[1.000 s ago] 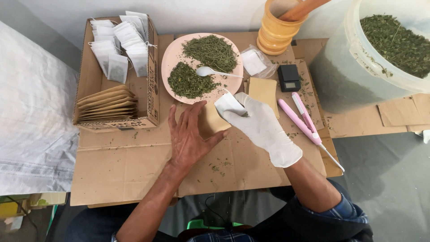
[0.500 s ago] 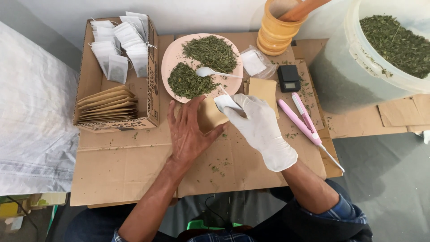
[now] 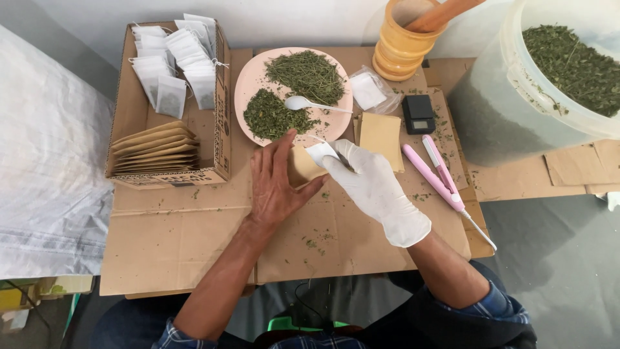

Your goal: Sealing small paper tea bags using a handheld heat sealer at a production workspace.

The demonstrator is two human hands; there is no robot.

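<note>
Cardboard [image 3: 194,239] covers the table where my bare left hand [image 3: 274,184] grips a brown envelope [image 3: 302,165] while my gloved right hand [image 3: 374,190] pinches a white tea bag [image 3: 320,152] at its mouth.

Flattened brown cardboard sheets [image 3: 181,252] cover the low desk, their edges overlapping and scattered with green crumbs. More cardboard [image 3: 575,169] lies on the right. Beneath and beyond it the floor [image 3: 562,258] is plain grey and smooth, perhaps concrete, though the surface is hard to judge. Along the top runs a pale wall [image 3: 290,19], evenly lit by soft light. At the left, a white woven sack [image 3: 45,161] is draped over something bulky.
</note>
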